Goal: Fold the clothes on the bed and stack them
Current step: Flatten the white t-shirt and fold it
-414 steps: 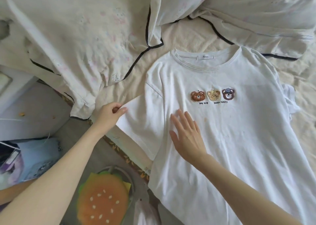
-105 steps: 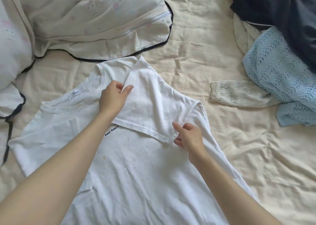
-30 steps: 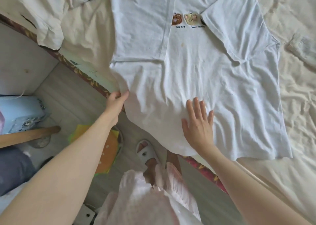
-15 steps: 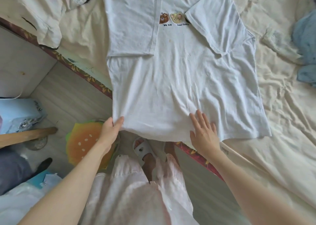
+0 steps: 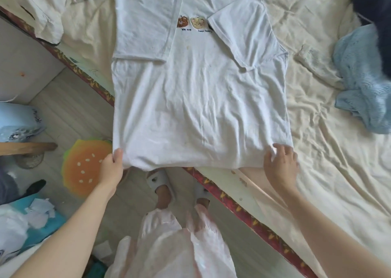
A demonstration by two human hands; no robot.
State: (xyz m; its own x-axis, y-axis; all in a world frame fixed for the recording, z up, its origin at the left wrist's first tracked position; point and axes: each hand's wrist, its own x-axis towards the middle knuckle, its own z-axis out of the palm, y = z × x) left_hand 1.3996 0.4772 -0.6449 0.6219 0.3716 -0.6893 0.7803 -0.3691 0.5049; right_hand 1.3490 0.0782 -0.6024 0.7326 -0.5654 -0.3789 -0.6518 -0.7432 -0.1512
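With the left hand (image 5: 111,167) and right hand (image 5: 280,164) each pinching a hem corner of the white T-shirt (image 5: 201,108) at lower centre, I'd lift both evenly and carry the hem straight up to the collar.

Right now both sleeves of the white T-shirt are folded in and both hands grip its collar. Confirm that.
Not the collar. The head view shows the left hand and right hand gripping the white T-shirt's bottom hem corners; both sleeves are folded in.
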